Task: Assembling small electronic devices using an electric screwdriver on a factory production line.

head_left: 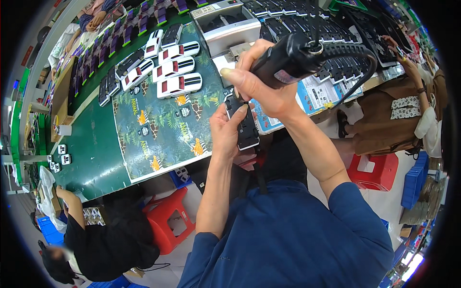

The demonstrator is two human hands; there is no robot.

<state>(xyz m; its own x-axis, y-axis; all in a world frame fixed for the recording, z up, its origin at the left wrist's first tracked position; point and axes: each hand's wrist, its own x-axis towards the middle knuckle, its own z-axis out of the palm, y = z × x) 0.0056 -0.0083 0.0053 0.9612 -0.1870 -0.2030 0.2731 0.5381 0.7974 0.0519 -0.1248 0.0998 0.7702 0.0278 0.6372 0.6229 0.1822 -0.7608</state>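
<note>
The black car base, on the person's side of the metal box, is pinched in the left hand; the right hand wraps round a black corded driver. A loose left pinch could let the base twist and the driver skid.

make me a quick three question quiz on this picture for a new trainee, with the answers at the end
1. Which of the person's own hands grips the black corded tool?
2. True or false: the toy car held in the left hand has its dark underside facing up.
3. What is the main body colour of the striped cars grouped on the patterned mat?
a) green
b) white
c) purple

Key: 1. The right hand. 2. True. 3. b.
</note>
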